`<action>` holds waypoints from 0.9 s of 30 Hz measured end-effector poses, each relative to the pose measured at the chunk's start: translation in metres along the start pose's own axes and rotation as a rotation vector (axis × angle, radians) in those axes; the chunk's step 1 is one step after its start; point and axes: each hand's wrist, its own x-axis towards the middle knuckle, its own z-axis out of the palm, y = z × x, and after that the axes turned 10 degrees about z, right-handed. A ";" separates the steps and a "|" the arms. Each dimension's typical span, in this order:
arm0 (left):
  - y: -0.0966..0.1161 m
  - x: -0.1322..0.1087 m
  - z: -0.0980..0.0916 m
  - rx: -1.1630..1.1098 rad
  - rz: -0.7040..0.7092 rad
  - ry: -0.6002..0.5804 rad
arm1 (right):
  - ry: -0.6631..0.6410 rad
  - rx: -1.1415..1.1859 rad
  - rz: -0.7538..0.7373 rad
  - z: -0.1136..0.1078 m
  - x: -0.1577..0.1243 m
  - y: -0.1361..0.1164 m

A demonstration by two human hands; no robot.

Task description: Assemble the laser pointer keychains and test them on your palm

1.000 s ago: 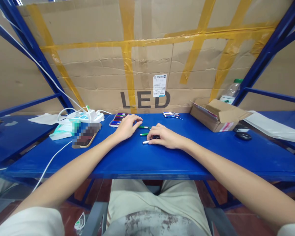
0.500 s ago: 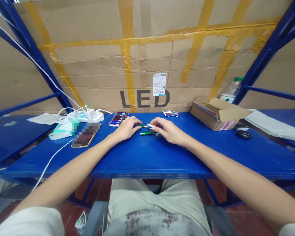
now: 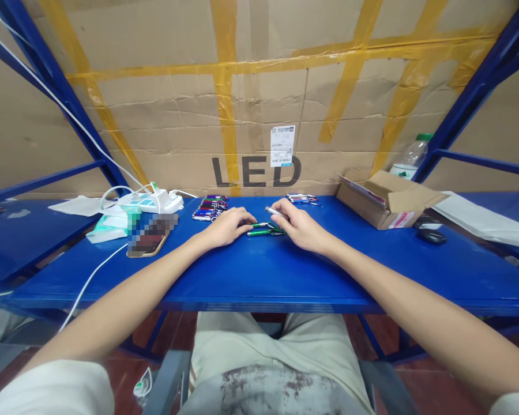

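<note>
My left hand [image 3: 227, 227] rests on the blue table, thumb and fingertips closed around the left end of a green pen [image 3: 262, 225]. Just in front of it lies a second green pen [image 3: 259, 233], its right end close to my right hand. My right hand [image 3: 301, 225] pinches a whitish, silvery pen [image 3: 275, 212], whose tip points left above the green ones. Beyond my left hand is a row of pens [image 3: 210, 206] in several colours. A smaller group of pens [image 3: 303, 199] lies beyond my right hand.
On the left are a phone [image 3: 149, 242], a green and white packet [image 3: 108, 226] and a white power strip [image 3: 149, 202] with cables. An open cardboard box [image 3: 389, 202], a black mouse [image 3: 431, 236] and a plastic bottle [image 3: 410, 158] stand right. Taped cardboard [image 3: 177, 127] closes the back.
My right hand has lifted slightly and moved a little right with the whitish pen, away from the green pens. The upper green pen now lies closer alongside the lower one.
</note>
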 end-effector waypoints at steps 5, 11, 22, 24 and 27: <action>0.004 0.000 -0.002 -0.029 0.025 -0.003 | 0.010 -0.005 -0.024 0.000 0.001 -0.002; 0.006 0.000 -0.002 -0.028 0.022 0.064 | -0.039 0.000 -0.077 -0.001 0.002 0.000; 0.024 0.012 -0.008 -0.916 -0.365 0.527 | -0.123 -0.037 0.080 -0.001 -0.003 -0.002; 0.026 0.012 -0.014 -1.099 -0.387 0.572 | -0.111 -0.047 0.067 -0.002 -0.002 -0.002; 0.029 0.010 -0.026 -1.317 -0.322 0.576 | -0.113 -0.071 -0.001 -0.003 -0.002 -0.004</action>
